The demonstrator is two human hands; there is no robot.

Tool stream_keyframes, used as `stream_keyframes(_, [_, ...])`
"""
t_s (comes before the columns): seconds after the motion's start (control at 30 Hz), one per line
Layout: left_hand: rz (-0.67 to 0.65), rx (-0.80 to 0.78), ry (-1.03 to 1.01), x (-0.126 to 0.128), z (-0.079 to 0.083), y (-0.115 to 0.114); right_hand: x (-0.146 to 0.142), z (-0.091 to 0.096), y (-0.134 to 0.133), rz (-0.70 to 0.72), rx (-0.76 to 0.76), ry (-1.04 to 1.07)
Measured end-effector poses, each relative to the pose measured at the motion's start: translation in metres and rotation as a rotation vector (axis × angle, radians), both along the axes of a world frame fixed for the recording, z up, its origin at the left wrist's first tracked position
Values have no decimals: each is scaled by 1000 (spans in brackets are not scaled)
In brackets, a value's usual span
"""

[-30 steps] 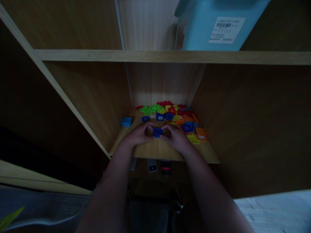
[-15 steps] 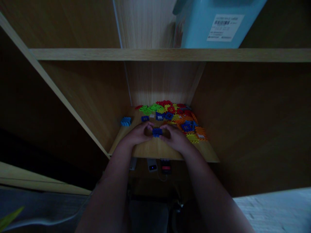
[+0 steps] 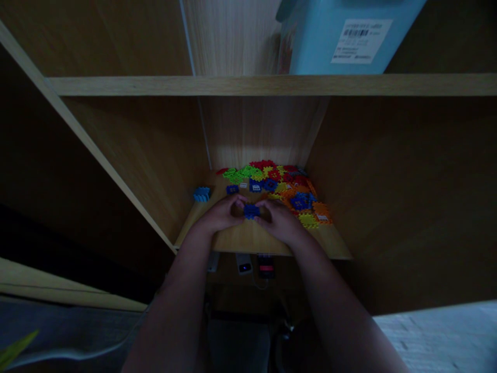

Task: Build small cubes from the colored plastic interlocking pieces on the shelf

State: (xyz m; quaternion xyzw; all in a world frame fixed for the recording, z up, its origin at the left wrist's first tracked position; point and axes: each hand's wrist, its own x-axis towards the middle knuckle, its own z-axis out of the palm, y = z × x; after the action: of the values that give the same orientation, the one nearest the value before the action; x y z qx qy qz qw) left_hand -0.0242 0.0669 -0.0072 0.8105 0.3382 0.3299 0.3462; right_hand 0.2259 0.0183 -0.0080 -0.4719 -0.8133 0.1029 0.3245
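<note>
Between my two hands is a dark blue building piece (image 3: 251, 211) with toothed edges, above the front part of the wooden shelf (image 3: 252, 241). My left hand (image 3: 225, 213) pinches its left side, and my right hand (image 3: 278, 219) grips the right side the same way. Just beyond my fingers lie another dark blue piece (image 3: 232, 189) and a blue piece with a white label (image 3: 255, 185). A light blue stack of toothed pieces (image 3: 202, 194) stands at the shelf's left side.
A pile of red, yellow and orange pieces (image 3: 289, 191) spreads along the right and back, with green pieces (image 3: 240, 174) at the back. Overhead is an upper shelf edge (image 3: 248, 86) bearing a light blue bin (image 3: 330, 46). Below sit a white device (image 3: 244, 264) and a phone (image 3: 266, 267).
The view has shifted very slightly. Both hands keep their hold on the dark blue building piece in nearly the same place.
</note>
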Motion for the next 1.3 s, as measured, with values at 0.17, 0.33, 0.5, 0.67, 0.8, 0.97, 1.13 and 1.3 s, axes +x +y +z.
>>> stream_keyframes(0.17, [0, 5, -10, -1, -4, 3, 1, -2, 1, 9, -7, 10])
stream_keyframes(0.33, [-24, 13, -32, -1, -5, 3, 2, -4, 1, 15, -6, 15])
stream_keyframes(0.5, [-17, 8, -29, -1, -6, 4, 1, -3, 1, 18, 3, 5])
stream_keyframes(0.67, [-19, 5, -36, 0, -6, 3, 1, -3, 1, 7, -9, 2])
stream_keyframes(0.8, [-19, 11, -38, 1, -3, 2, 5, -5, 2, 21, -37, 24])
stream_keyframes(0.97, [3, 20, -5, 0, 0, 0, 14, -7, 1, 3, -31, 75])
stream_keyframes(1.13, [-3, 23, 18, 1, 3, -1, 16, -6, 0, 10, -29, 111])
stream_keyframes(1.3, [-9, 21, -2, 2, 3, -2, 10, -6, -1, -17, -31, 64])
